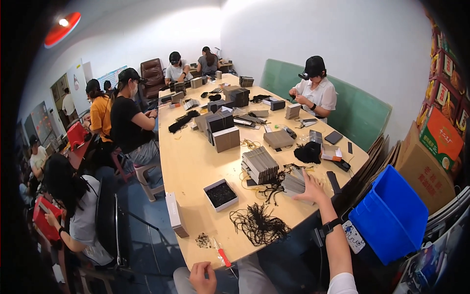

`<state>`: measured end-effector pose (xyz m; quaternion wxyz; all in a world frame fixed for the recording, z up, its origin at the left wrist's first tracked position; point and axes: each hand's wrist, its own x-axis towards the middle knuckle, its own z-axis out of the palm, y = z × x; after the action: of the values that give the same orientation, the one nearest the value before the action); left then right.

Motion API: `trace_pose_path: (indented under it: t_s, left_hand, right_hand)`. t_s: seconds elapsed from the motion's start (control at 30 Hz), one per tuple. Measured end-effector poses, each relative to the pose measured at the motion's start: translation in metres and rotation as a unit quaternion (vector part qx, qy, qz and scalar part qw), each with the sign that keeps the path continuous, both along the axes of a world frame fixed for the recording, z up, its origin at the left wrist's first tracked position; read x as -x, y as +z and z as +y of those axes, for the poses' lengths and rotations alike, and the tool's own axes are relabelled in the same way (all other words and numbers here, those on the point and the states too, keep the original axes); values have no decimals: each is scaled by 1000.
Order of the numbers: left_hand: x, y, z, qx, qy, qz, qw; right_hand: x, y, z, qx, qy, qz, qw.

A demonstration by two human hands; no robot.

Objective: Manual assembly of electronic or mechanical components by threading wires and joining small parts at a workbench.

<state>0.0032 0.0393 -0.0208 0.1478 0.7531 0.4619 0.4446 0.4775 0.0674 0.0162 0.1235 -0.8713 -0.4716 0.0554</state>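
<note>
My right hand (pixel 314 189) reaches across the table's right side with thumb and fingers spread. It is at the near right side of a fanned stack of grey cards (pixel 293 182) with black cords; whether the fingertips touch the stack I cannot tell. My left hand (pixel 202 278) is low over my lap, just off the table's near edge, its fingers loosely curled with nothing visible in them. Close to it on the table lies a red-handled tool (pixel 223 256). A tangled heap of black cords (pixel 260 224) spreads in front of me. Left of the card stack stands another, taller grey card stack (pixel 259 165).
An open white box (pixel 221 195) holds small black pieces. A white box (pixel 176 215) stands upright at the left edge. Farther up are dark box stacks (pixel 220 122). A blue bin (pixel 389 215) stands right of the table. Co-workers sit around, one (pixel 316 90) across on the right.
</note>
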Motion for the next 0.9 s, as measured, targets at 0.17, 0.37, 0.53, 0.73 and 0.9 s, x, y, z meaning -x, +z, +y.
trace_pose_path:
  t_s: [0.17,0.37,0.53,0.73,0.9]
  left_hand:
    - [-3,0,0,12,1,-11,1000]
    - [-3,-21,5,10,8,-42,999]
    - [-2,-21,6,-5,9,-31,999]
    - [-3,-8,2,-12,4,-35,999]
    - [1,-18,5,11,-12,-51,999]
  right_hand:
    - [-12,-4,5,-13,-16,8,1000]
    - [-5,0,1,-17,-10,-14,1000]
    - [-1,2,-4,-7,5,-22,1000]
    - [0,1,-2,12,2,-3,1000]
    - [-1,-1,-4,54,-23,7,998]
